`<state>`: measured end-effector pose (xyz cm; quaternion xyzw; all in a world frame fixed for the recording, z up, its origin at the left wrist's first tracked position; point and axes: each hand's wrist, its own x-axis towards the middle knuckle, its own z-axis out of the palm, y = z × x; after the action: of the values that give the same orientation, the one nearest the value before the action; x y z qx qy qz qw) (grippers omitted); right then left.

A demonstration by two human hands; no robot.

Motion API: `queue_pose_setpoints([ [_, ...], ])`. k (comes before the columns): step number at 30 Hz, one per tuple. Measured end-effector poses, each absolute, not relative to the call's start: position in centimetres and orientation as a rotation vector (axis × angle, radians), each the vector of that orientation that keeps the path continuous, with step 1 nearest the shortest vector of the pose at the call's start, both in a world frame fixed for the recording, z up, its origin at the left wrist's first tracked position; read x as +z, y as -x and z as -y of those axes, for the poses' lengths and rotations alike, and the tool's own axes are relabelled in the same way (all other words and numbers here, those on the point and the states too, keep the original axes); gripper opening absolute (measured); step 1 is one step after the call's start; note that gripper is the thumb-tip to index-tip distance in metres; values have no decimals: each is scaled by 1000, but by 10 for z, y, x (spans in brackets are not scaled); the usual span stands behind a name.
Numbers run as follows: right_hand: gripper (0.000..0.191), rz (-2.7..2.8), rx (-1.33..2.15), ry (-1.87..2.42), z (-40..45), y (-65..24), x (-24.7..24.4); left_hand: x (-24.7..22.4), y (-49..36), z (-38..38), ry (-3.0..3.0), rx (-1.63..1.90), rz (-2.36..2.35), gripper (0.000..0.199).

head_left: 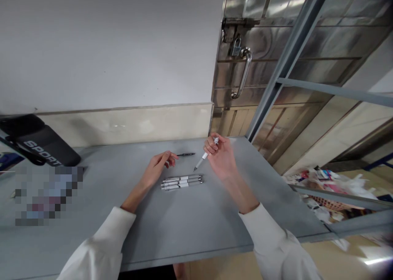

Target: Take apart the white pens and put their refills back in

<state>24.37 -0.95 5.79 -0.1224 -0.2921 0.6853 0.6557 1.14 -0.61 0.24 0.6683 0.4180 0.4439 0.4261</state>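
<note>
A white pen (202, 160) with a dark tip is held in my right hand (221, 157), its tip slanting down to the left above the table. My left hand (157, 168) rests near the tabletop with its fingers loosely bent and apart, and nothing shows in its grasp. Just beyond its fingertips lies a slim black pen or pen part (186, 154); whether they touch I cannot tell. Between my hands, a little nearer to me, several white and clear pens (183, 183) lie side by side in a row.
The grey table (184, 226) meets a wall (138, 122) at the back. A black bag marked SPORT (52, 147) and a blurred-out item (49, 196) are at the left. A metal frame post (276, 79) rises at the right, beside a padlocked metal door (260, 73) and cluttered shelf (334, 186).
</note>
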Motion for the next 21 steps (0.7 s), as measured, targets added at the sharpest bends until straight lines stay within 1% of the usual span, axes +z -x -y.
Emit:
queue_pose_setpoints([
  [4,20,687,1508,327,10,-244,60,4,-12,8,-1679,1099,-1059,45],
  [12,16,672,1472,403,10,-244,61,6,-13,9,-1687,1094,-1064,45],
  [18,13,639,1499,326,8,-244,58,6,-14,9,-1681,1096,-1068,45],
  [21,18,632,1496,277,8,-245,58,5,-14,9,-1676,1096,-1061,44],
])
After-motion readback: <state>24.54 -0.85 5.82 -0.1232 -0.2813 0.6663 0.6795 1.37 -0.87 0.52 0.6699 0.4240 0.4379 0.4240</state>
